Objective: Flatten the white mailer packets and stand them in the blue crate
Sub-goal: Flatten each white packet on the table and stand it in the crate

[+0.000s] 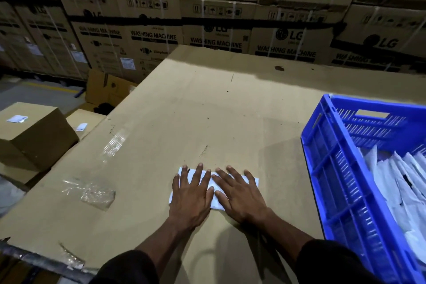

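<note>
1. On the cardboard-covered table in front of us, one white mailer packet lies flat, close to the near edge, and both of our hands are laid on top of it.
2. Our left hand covers the left part of the packet, palm down, fingers straight and spread, holding nothing.
3. Our right hand covers the right part in the same way, fingers splayed and pressing down. The two hands sit side by side, nearly touching at the middle of the packet.
4. The packet's long axis runs left to right across our view, with its far right corner and left edge showing past our fingers.
5. The blue crate stands on the table to our right, well apart from the packet. Other white packets already stand leaning inside it.
6. We judge this to be the flattening step, with the packet not yet lifted.
7. Since the crate lies to the right, our right hand is the nearer one for carrying the packet over. It would need turning up onto an edge to stand with the others.
8. Stacked washing machine cartons fill the background.
</note>
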Available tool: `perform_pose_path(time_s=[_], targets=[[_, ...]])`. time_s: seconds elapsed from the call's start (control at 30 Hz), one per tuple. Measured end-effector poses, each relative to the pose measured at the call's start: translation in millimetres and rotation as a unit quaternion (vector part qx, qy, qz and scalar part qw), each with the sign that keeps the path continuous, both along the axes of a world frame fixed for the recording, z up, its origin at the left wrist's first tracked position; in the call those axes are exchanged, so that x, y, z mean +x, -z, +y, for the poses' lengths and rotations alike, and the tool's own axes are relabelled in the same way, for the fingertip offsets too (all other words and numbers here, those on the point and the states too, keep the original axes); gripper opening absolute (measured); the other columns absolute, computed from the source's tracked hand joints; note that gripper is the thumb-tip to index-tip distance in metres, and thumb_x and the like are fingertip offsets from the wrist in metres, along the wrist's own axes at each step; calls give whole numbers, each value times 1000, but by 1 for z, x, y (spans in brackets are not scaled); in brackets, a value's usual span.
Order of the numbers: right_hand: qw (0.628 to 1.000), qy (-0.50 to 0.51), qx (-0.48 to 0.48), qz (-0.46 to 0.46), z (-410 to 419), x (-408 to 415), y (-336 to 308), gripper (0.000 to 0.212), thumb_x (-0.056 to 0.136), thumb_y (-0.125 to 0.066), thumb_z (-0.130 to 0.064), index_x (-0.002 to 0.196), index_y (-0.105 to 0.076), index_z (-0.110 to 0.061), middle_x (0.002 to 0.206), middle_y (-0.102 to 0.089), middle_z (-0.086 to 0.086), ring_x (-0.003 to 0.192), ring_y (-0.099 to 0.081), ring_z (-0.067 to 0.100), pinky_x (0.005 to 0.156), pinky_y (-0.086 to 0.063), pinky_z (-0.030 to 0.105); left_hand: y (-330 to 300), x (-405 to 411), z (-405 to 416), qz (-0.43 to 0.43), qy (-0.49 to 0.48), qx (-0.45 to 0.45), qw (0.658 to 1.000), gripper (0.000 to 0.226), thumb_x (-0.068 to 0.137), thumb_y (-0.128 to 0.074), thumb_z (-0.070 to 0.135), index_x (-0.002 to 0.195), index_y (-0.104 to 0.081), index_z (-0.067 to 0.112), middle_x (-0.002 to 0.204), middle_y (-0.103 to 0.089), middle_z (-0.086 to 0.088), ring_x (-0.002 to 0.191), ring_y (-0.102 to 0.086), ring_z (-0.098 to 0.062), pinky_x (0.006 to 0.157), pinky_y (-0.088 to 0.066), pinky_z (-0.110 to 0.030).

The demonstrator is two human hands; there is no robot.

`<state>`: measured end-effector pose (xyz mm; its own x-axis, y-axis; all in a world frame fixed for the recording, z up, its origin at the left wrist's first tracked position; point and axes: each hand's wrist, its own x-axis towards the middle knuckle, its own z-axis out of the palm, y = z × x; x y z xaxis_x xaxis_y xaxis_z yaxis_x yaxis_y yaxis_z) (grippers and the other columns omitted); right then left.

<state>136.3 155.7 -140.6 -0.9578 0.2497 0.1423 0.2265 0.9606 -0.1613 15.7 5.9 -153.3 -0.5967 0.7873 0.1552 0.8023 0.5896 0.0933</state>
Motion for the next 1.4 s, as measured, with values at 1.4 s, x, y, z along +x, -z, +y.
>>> perform_pose_path(time_s=[1.4], targets=[[997, 16, 3, -70, 4, 14, -2, 58, 104, -16, -58, 159, -11, -39, 167, -2, -16, 154, -4, 14, 114, -14, 60, 7, -1, -17, -40, 28, -16, 999, 60, 104, -19, 60, 153, -45, 37, 162, -39, -8, 149, -31, -43, 106, -36, -63]])
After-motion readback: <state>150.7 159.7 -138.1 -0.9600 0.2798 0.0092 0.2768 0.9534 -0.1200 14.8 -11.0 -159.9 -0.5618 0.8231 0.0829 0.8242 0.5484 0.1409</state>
